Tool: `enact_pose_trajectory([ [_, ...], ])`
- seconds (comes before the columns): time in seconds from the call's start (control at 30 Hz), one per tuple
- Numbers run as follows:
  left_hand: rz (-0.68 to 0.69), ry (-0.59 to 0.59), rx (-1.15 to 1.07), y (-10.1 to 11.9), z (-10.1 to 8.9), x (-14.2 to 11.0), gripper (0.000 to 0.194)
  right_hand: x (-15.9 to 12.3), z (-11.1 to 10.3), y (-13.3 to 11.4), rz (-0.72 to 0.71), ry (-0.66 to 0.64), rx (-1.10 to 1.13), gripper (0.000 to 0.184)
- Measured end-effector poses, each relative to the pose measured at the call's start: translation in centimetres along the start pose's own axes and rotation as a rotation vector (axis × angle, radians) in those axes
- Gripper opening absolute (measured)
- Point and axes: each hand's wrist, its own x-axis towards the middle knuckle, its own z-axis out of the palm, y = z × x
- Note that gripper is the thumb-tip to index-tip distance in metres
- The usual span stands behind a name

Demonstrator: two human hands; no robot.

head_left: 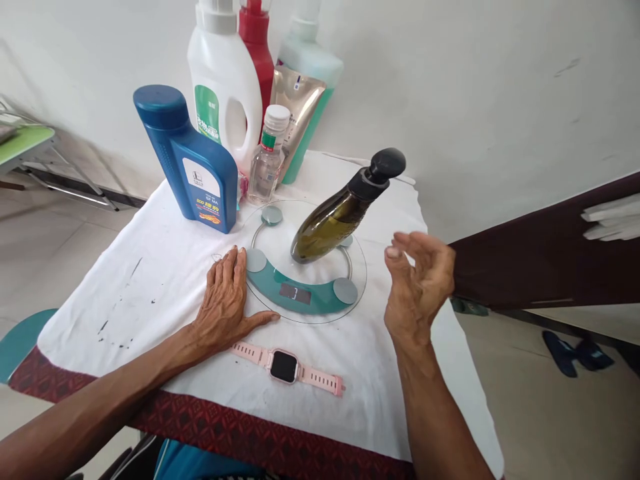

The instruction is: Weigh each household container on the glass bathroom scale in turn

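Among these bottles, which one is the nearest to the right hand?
The dark olive bottle with the black top, standing on the glass scale, is nearest the right hand; the other bottles stand farther left.

Red plastic bottle [257, 50] is partly hidden behind the white plastic jug [220, 73]; the upper edge cuts off both tops. The rectangular grey display [295, 293] on the round clear-glass scale [273, 283] (faint mark only) is illegible.

Mid-frame: round scale [296, 293], clear smooth glass, glossy green band. Bottle on it [325, 223]: glossy, translucent olive; black pump top [388, 163], smooth plastic look. Left of centre: blue jug [200, 173], satin plastic. Lower centre: watch strap [320, 379], matt, rubbery. Table cover [140, 287]: white cloth, creased.
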Motion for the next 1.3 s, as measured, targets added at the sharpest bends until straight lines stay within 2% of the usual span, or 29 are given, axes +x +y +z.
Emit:
enact_pose_trajectory([
  [0.07, -0.008, -0.004, -0.012, 0.0, 0.0, 0.0, 0.125, 1.2, 1.6, -2.4, -0.05, -0.133, 0.05, 0.065],
  [0.17, -0.015, -0.008, -0.034, 0.0, 0.0, 0.0, 0.125, 3.0, 4.4, -4.5, -0.084, -0.226, 0.085, 0.072],
  [0.33, -0.026, -0.045, -0.068, 0.0, 0.0, -0.5, 0.129, 3.5, 7.9, -5.5, -0.124, -0.241, 0.118, 0.041],
  [0.5, -0.07, -0.116, -0.111, 0.3, 0.0, -1.2, 0.129, 1.7, 8.8, -7.2, -0.132, -0.186, 0.143, 0.029],
  [0.67, -0.052, -0.127, -0.129, 0.6, 0.3, -1.9, 0.126, 0.1, 9.7, -13.1, -0.242, -0.169, 0.274, 0.011],
  [0.73, -0.045, -0.125, -0.126, 0.6, 0.6, -2.1, 0.126, -0.7, 10.9, -15.5, -0.283, -0.241, 0.312, 0.009],
  [0.8, -0.042, -0.12, -0.132, 0.6, 0.8, -2.1, 0.127, -1.6, 12.9, -17.0, -0.268, -0.369, 0.371, 0.01],
  [0.9, -0.039, -0.09, -0.161, 0.5, 1.1, -2.1, 0.126, -3.3, 17.0, -17.1, -0.215, -0.586, 0.426, 0.016],
  [1.0, -0.042, -0.097, -0.182, 0.4, 1.1, -2.1, 0.124, -4.9, 21.2, -15.5, -0.23, -0.699, 0.394, 0.022],
  [1.13, -0.05, -0.123, -0.204, 0.3, 0.9, -2.0, 0.116, -5.9, 24.8, -13.6, -0.31, -0.71, 0.293, 0.028],
  [1.3, -0.064, -0.145, -0.222, 0.2, 0.7, -1.8, 0.11, -5.7, 26.0, -12.4, -0.337, -0.636, 0.214, 0.034],
])
